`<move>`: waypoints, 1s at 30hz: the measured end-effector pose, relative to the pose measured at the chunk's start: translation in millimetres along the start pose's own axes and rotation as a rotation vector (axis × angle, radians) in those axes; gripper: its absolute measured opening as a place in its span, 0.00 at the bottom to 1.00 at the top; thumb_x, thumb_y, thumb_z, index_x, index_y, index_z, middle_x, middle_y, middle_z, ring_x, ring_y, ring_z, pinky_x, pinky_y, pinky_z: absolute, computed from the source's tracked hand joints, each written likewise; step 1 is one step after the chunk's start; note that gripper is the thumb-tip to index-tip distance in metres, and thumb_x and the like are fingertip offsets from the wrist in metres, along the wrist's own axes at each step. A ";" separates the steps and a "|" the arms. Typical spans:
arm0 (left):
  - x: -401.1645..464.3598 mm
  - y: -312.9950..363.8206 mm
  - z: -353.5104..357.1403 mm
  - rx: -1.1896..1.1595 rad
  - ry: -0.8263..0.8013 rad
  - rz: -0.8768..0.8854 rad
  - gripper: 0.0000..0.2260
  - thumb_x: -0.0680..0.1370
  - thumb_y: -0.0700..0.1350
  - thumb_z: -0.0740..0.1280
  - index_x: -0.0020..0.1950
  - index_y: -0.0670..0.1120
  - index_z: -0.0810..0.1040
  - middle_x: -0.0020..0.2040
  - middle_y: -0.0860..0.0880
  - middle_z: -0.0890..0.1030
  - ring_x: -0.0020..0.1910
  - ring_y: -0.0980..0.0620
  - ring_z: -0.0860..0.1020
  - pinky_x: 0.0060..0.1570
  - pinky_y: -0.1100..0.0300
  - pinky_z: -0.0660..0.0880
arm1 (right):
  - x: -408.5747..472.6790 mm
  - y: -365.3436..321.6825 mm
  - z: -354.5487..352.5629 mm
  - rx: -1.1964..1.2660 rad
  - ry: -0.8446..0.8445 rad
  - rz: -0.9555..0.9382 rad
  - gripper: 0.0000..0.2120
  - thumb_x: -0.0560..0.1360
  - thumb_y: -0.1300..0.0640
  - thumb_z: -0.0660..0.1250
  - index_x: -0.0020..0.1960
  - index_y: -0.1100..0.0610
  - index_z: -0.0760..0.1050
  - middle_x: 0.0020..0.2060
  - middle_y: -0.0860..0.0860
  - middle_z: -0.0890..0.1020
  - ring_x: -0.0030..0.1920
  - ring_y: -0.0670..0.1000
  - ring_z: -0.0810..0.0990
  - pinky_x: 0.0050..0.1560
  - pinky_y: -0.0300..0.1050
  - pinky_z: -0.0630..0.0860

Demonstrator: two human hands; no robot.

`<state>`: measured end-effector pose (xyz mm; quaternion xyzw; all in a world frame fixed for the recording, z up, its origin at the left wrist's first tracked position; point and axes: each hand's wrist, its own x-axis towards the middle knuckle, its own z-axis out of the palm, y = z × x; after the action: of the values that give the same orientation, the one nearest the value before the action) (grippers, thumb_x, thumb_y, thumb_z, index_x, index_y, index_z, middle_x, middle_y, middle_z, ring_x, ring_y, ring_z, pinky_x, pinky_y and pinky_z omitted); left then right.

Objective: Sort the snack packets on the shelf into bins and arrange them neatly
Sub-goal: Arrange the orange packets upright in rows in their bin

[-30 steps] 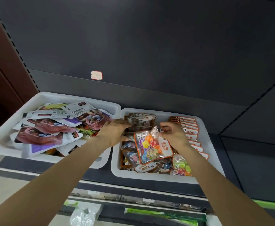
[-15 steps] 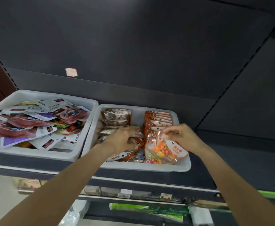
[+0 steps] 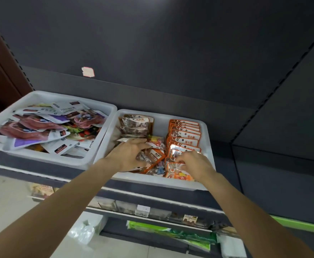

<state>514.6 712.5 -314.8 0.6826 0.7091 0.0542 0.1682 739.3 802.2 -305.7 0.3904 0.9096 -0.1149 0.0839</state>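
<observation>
Two white bins stand side by side on a dark shelf. The left bin point(image 3: 104, 107) holds a loose heap of white, purple and pink snack packets point(image 3: 40, 127). The right bin point(image 3: 206, 127) has a neat row of orange packets point(image 3: 185, 135) on its right side, brown packets point(image 3: 136, 125) at the back left and mixed candy packets in front. My left hand point(image 3: 129, 155) rests with curled fingers on an orange-edged candy packet point(image 3: 153, 157) at the front middle. My right hand point(image 3: 194, 163) pinches the top of the front colourful candy packet point(image 3: 178, 174) in the orange row.
The shelf's dark back panel rises behind the bins with a small pink sticker point(image 3: 88, 72). A bare dark shelf point(image 3: 273, 164) lies to the right. Below, a lower shelf holds green packets point(image 3: 171, 231), price tags and a clear plastic bag point(image 3: 85, 231).
My right hand has carried the colourful candy packet from the bin's middle to the front of the orange row and set it down there. My left hand moved down onto the front packets.
</observation>
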 end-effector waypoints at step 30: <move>38.1 -81.3 -40.9 0.202 -0.072 0.156 0.32 0.73 0.61 0.68 0.75 0.56 0.61 0.74 0.52 0.63 0.70 0.48 0.67 0.66 0.51 0.69 | 112.9 -67.0 7.2 0.118 0.050 0.216 0.10 0.78 0.58 0.64 0.58 0.56 0.76 0.56 0.54 0.77 0.57 0.54 0.76 0.56 0.45 0.72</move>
<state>424.2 751.3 -307.7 0.7507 0.6491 -0.0291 0.1191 614.0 833.4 -330.4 0.4932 0.8556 -0.1488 0.0497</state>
